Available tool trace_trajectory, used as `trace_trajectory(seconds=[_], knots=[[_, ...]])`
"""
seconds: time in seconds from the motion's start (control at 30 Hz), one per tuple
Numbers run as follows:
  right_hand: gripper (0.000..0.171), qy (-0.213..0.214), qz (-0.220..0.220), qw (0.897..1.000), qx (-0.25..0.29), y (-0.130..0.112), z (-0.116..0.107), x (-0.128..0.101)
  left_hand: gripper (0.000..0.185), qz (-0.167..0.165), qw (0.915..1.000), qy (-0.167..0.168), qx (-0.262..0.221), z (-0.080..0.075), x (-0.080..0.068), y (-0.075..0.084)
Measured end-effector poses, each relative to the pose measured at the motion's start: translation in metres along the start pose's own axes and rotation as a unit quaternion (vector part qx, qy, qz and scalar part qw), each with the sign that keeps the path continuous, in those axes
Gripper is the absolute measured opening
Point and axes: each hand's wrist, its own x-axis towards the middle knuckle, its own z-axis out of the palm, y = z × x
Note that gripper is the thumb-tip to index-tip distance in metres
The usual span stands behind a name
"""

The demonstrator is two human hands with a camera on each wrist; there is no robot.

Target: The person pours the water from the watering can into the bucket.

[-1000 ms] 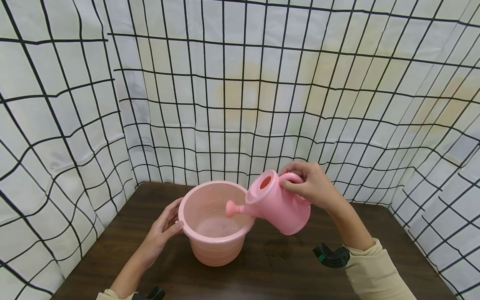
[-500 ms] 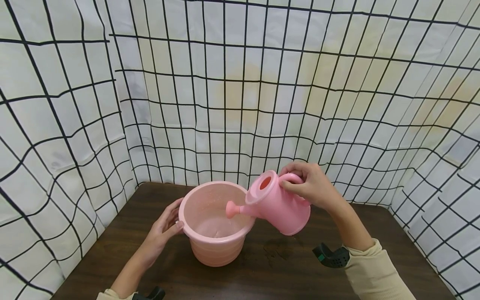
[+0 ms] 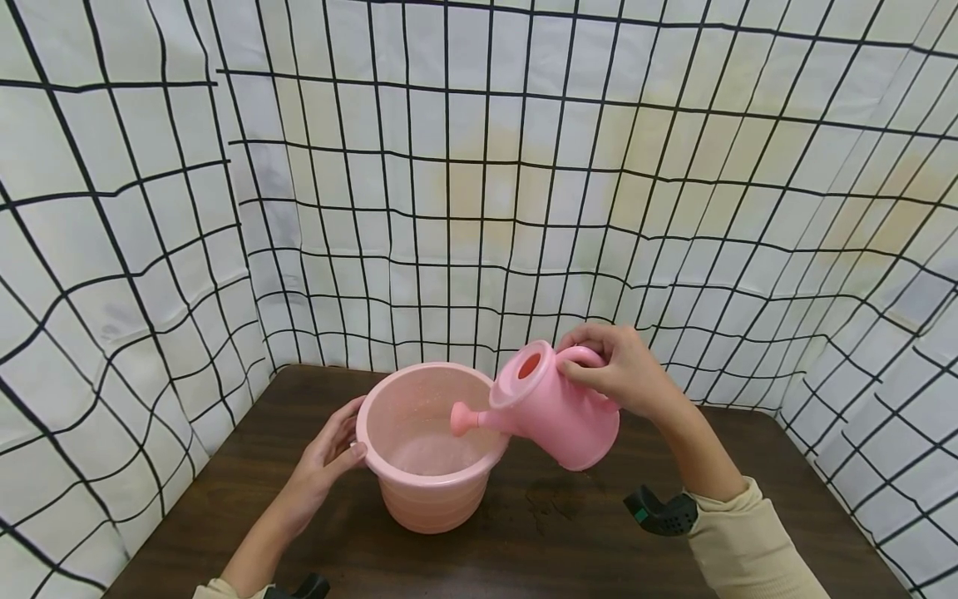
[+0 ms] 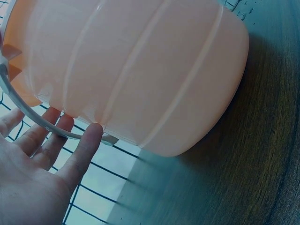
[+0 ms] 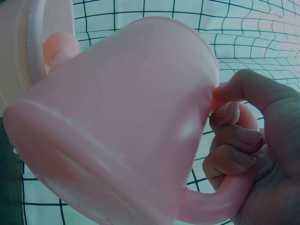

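Hands first, from the left: the left hand (image 3: pixel 325 456) lies with straight fingers against the outer wall of the pink bucket (image 3: pixel 430 491), its thumb at the rim. That bucket stands on the dark wooden counter (image 3: pixel 314 532). Next comes the pink watering can (image 3: pixel 557 412), tilted, its spout over the bucket's opening. Fingers of the right hand (image 3: pixel 624 370) curl round the can's handle.

White black-gridded cloth walls (image 3: pixel 479 166) enclose a dark wooden table (image 3: pixel 569 532).
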Motion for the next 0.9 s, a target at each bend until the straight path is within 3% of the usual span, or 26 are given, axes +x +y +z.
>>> trace_trajectory(seconds=[0.9], knots=[[0.016,0.004,0.007,1.000,0.000,0.0010,0.0005,-0.0010,0.057,0.004,1.0000,-0.005,-0.005,-0.0017,0.0006,-0.0051]])
